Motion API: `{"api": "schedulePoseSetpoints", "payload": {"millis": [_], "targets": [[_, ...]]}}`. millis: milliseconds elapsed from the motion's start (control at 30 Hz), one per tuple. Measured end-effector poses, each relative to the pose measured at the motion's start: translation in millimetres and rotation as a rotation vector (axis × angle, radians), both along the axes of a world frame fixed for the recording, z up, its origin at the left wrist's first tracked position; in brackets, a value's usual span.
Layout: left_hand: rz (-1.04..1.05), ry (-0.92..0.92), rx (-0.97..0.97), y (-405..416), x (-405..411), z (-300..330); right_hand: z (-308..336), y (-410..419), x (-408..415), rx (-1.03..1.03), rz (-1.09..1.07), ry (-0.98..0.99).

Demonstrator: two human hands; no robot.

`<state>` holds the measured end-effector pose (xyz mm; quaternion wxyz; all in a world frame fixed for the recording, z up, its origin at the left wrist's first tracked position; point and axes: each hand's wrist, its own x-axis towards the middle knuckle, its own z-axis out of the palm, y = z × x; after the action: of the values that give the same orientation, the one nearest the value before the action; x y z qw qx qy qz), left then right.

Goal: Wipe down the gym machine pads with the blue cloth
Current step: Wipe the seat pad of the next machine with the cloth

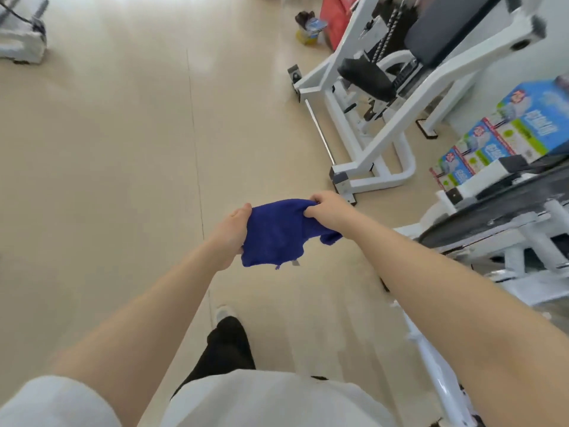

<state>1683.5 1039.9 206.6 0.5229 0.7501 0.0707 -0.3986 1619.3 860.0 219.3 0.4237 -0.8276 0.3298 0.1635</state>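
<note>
Both hands are out in front of me at waist height, sharing the blue cloth (274, 232) between them. My left hand (232, 232) has its thumb up along the cloth's left edge, the fingers tucked behind the fabric, so it grips that side. My right hand (328, 209) is curled knuckles-up and pinches a bunched upper corner. From that corner the cloth sags down between the two hands, its ragged lower edge hanging free above the beige floor (107, 149). Ahead and to the right of my right hand stands a white gym machine (369, 155) with a black seat pad (366, 78), well apart from the cloth.
</note>
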Motion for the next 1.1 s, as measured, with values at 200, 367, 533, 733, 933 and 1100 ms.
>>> {"api": "schedulePoseSetpoints", "payload": {"millis": [200,367,533,733,933,1100], "targets": [[-0.048,0.042,0.018,-58,161,13,19,-33,140,0.019,-0.1,-0.077],[-0.127,0.093,-0.013,-135,255,14,17,-73,232,0.132,-0.215,-0.136],[-0.158,0.14,-0.173,-233,339,13,7,-158,334,0.174,-0.269,-0.198],[-0.152,0.168,-0.277,-345,446,29,24,-283,445,0.209,-0.114,-0.169],[-0.279,0.092,-0.249,-441,555,21,23,-376,528,0.343,0.07,-0.17],[-0.356,0.183,-0.207,-539,636,-3,7,-458,586,0.291,-0.234,-0.256]]}}
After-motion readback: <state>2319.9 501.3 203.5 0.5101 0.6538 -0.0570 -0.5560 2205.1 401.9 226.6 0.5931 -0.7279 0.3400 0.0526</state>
